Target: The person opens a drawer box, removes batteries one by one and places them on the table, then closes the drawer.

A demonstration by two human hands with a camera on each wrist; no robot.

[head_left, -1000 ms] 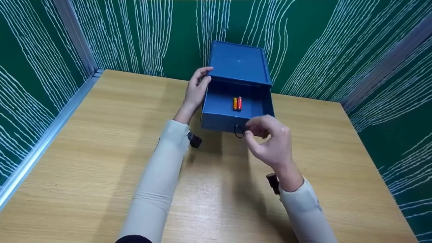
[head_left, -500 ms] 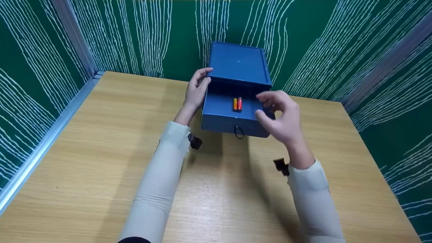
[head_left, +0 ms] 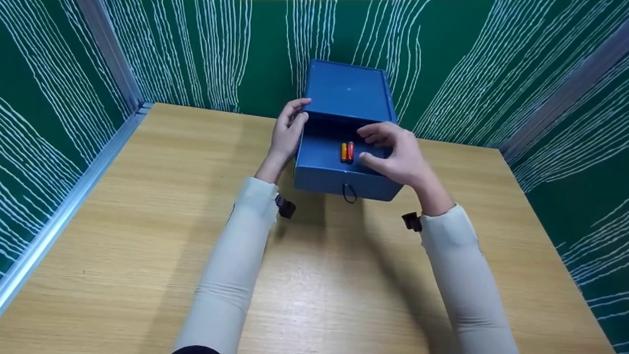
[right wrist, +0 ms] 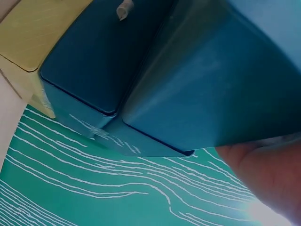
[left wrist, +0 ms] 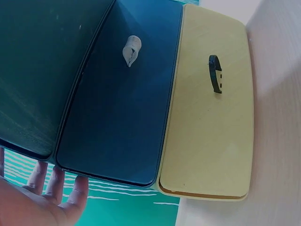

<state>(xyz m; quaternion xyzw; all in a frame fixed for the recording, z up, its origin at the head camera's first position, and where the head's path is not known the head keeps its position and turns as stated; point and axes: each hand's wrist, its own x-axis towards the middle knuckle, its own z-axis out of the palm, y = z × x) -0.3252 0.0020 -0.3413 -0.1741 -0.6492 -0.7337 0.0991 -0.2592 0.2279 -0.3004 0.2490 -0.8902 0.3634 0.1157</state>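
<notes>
So the back of the open blue drawer [head_left: 322, 178] sits in dark shadow under the cabinet top [head_left: 349, 91], and the right hand [head_left: 400, 155] covers a chunk of its right side. Wrist views aren't much help: the right one gets just a cut-off bit of hand, the left one just a cropped hand at the corner. They do show a dark blue drawer [left wrist: 115, 117] and a pale yellow drawer [left wrist: 207, 132] below, both closed. The cabinet's on a wood surface [head_left: 300, 285], near a green wall [head_left: 265, 49] with wavy white lines. Inside the open one, an orange battery [head_left: 343, 153] and a red battery [head_left: 350, 153] lie side by side. Right grip is wide, thumb and fingers apart, just beside the red one; left hand [head_left: 287, 130] has a loose, uncurled grip, fingertips against the cabinet's left side.
</notes>
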